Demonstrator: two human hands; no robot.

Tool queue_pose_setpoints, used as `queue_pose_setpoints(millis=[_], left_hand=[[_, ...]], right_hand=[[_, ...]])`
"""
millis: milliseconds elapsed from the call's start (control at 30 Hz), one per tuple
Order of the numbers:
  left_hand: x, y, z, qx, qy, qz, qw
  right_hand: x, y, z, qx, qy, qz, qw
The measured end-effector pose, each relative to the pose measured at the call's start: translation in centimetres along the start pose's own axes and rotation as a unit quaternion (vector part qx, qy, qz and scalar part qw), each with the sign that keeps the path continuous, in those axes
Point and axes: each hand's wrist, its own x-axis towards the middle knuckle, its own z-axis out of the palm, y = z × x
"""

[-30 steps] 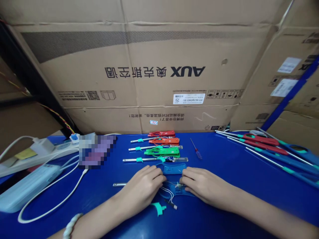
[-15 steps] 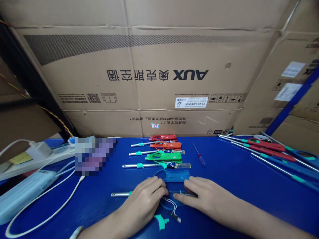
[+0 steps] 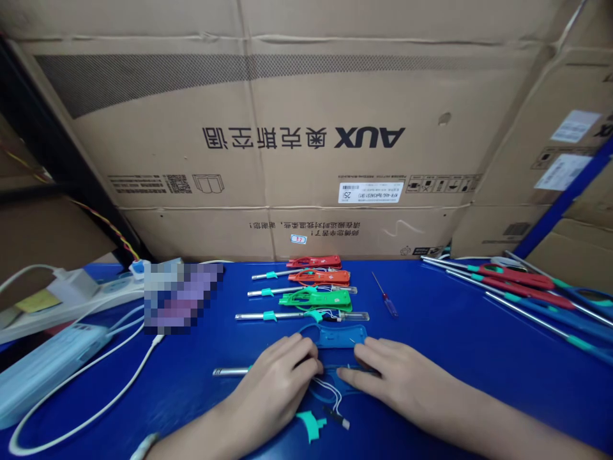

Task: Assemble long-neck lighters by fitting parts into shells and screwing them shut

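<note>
Both hands work at an opened blue long-nosed lighter (image 3: 349, 385) near the front of the table. My left hand (image 3: 286, 372) is closed on its left part, where the metal tube (image 3: 230, 372) sticks out to the left. Over the right end, my right hand (image 3: 383, 367) has its thumb and fingers closed around the lighter; the exact contact is partly hidden. A separate blue casing half (image 3: 338, 337) lies just beyond the fingertips. White wires with a small dark part (image 3: 341, 419) hang out toward me, beside a loose turquoise trigger (image 3: 312, 426).
Behind lie opened lighters with green (image 3: 318, 299), orange (image 3: 320, 277) and red (image 3: 316, 262) casings. A screwdriver (image 3: 387, 301) lies right of them. Several lighters (image 3: 522, 287) are piled far right. A power bank (image 3: 52, 374), cable and power strip occupy the left; cardboard (image 3: 306, 83) stands behind.
The view has shifted slightly. My right thumb has moved a little along the lighter, while my left hand keeps nearly the same place. The loose parts lie as before.
</note>
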Motion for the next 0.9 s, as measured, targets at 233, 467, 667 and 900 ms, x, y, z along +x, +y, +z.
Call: queue_pose_setpoints(millis=[233,467,667,900], left_hand=[[0.11,0.13,-0.12,0.021,-0.006,0.005,1.000],[0.47,0.31,-0.20,0.043,-0.005,-0.003,0.999],[0.64,0.49,-0.35,0.032,-0.025,-0.031,0.999],[0.43,0.38,-0.32,0.012,-0.040,-0.036,0.998]], right_hand=[[-0.09,-0.12,0.68,-0.009,0.011,0.004,1.000],[0.18,-0.22,0.41,-0.007,-0.003,0.014,1.000],[0.43,-0.31,-0.16,0.008,-0.037,0.026,0.999],[0.22,-0.56,0.01,0.022,-0.047,0.044,0.998]])
